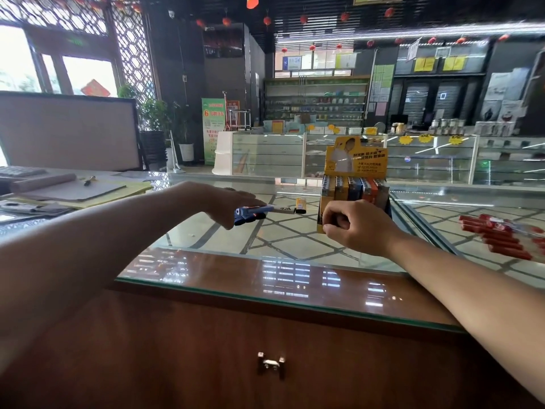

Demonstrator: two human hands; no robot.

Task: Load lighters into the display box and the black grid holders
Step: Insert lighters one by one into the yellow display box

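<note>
Your left hand (224,202) reaches out palm down over the glass counter (206,261), left of centre. Its fingers lie nearly straight and close together on top of the blue lighters (250,214), with the thumb tucked under them, so the bunch is pinched between thumb and fingers. There are at least two blue lighters; blur hides the exact count.

Just to the right of those fingertips, two loose lighters lie flat on the glass: a white lighter (280,209), which touches the blue bunch, and a yellow lighter (300,205) beyond it.

Your right hand (356,225) is balled up, fingers curled tight and knuckles pressed against the near lower front of the display box (354,160). You cannot tell from here whether the fingers are pinching the box's front lip or anything else.

The single yellow display box stands upright on the glass, right of centre, its header card rising at the far side. A row of lighters (354,187) stands in it, white, yellow, blue and orange among them; about six tops show, though the hand hides the near rows.

At the far right edge, a heap of red items (498,234) lies on the glass, well apart from both hands.
</note>
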